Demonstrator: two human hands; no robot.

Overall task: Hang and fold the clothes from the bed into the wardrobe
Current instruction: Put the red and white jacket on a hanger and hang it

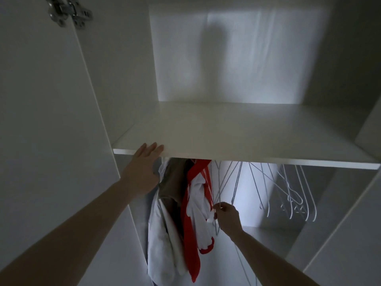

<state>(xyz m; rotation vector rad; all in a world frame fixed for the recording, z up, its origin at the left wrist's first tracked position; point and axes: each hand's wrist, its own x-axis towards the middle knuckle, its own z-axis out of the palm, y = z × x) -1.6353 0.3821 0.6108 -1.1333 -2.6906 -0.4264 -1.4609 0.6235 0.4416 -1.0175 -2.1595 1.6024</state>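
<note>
Head view, the only one: looking into the wardrobe [51,120]. Right hand [227,216] is low in the hanging bay, fingers [216,207] pinched around the thin lower wire of an empty hanger [218,188]; that's the one nearest the hung clothes. Hanger runs up and slightly right from the fingers to the rail, which is hidden behind the shelf [226,131], so its hook is straight above the grip. Left hand [144,172] is flat, fingers straight, tips touching the shelf front edge at its left end, holding nothing; looks like bracing. Clothes already hung: a red-and-white garment [195,213] just left of the right hand, touching or nearly so, and a pale garment [160,223] further left, below the left hand. More bare hangers [292,195] sit well right. Bed isn't in frame, so can't tell what's left on it. My read: the next move is lifting this hanger off the rail, so up first, then out toward the camera. Right hand is already on it; left is nearer the hung clothes. Snag risk: the neighbouring wires.
</note>
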